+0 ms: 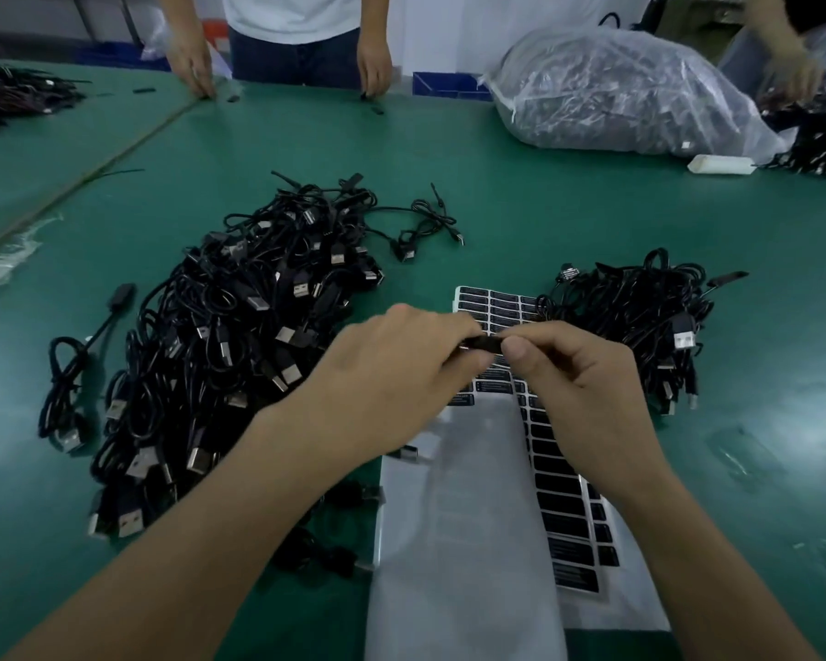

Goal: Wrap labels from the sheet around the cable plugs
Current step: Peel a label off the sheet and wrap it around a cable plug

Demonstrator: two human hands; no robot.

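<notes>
Black plug (pixel 485 344) mostly behind fingers (pixel 516 348)

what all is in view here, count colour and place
cable plug: one, black, pinched between both hands
label sheet: at least one, black labels on white backing, under the hands
big cable pile: one, black with silver plugs, left of the sheet
small cable pile: one, black, right of the sheet
loose cable: one, black, left of the big pile
second loose cable: one, black, beyond the big pile
plastic bag: one, clear, full of cables, far right
white block: one, white, beside the bag
table: one, green, under everything
person in white shirt: one, white top, far edge
another person's arm: one, top right
left hand: one, grips the plug's left end
right hand: one, pinches the plug's right end
</notes>
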